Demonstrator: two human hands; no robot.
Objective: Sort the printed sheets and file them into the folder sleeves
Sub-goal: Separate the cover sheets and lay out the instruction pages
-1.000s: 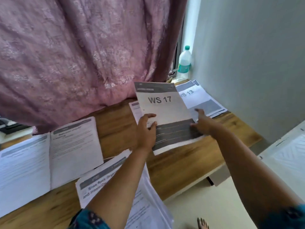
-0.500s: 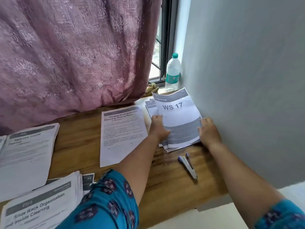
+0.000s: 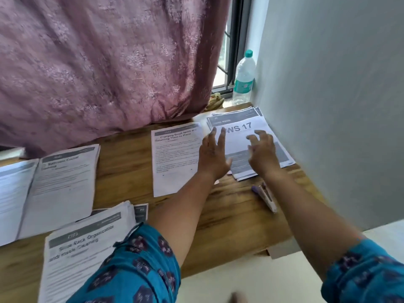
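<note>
A person is leaning over a wooden table [image 3: 229, 215] with both arms stretched out. The left hand [image 3: 213, 154] is hanging over the left edge of the WS 17 stack [image 3: 249, 138], with its fingers straight and spread apart, holding nothing. The right hand [image 3: 263, 153] is hanging over the middle of the same stack with its fingers bent like little claws, and it is holding nothing too. I cannot tell if the fingertips are touching the paper.

The WS 17 stack is lying flat in the far right corner of the table, right beside the grey wall [image 3: 328, 106]. Its sheets are fanning out a bit at the edges. Just to the left of it, a sheet about charging small items [image 3: 175, 158] is lying flat. Farther left, a sheet about bathroom counter cleaning [image 3: 63, 184] is lying next to more sheets [image 3: 13, 197] at the left edge. Near the person, a thick stack about shoe rack cleaning [image 3: 85, 250] is sitting partly under the blue patterned sleeve [image 3: 140, 265].

A stapler [image 3: 265, 196] is lying on the table near the right arm, just in front of the WS 17 stack. A water bottle [image 3: 243, 78] with a green cap is standing on the window sill behind the table. A pink curtain [image 3: 105, 62] is hanging down behind the table
</note>
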